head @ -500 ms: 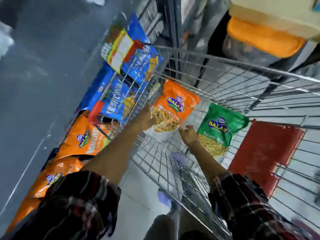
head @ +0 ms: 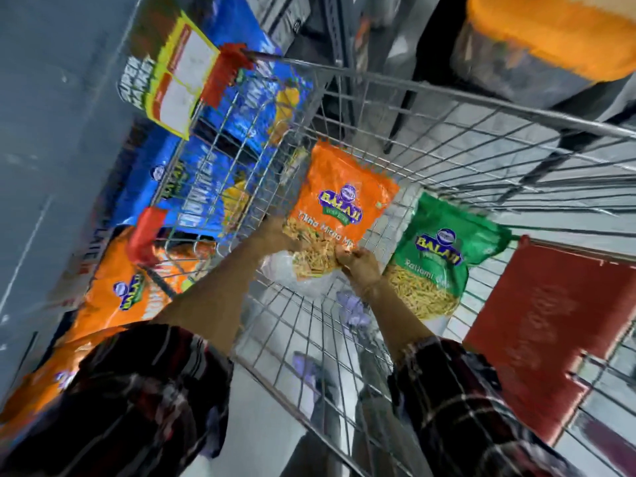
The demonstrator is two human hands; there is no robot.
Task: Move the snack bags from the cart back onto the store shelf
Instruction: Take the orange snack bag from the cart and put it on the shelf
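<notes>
An orange snack bag [head: 340, 201] lies inside the wire cart [head: 481, 108]. My left hand [head: 275, 232] grips its lower left edge. My right hand [head: 359, 266] pinches its lower right corner. Beside it on the right, a green snack bag [head: 444, 249] rests on the cart floor, untouched. Beyond the cart's left wall, blue snack bags [head: 206, 187] and orange snack bags [head: 120, 290] lie on the store shelf [head: 34, 132].
A red flap [head: 543, 332] of the cart's child seat stands at the right. A sign card [head: 165, 80] hangs on the cart's far left corner. A large orange-topped pack [head: 550, 39] sits beyond the cart at the upper right.
My right hand has shifted from the green bag's side onto the orange bag's lower corner. Both hands now hold the orange bag. The view has moved closer to the cart.
</notes>
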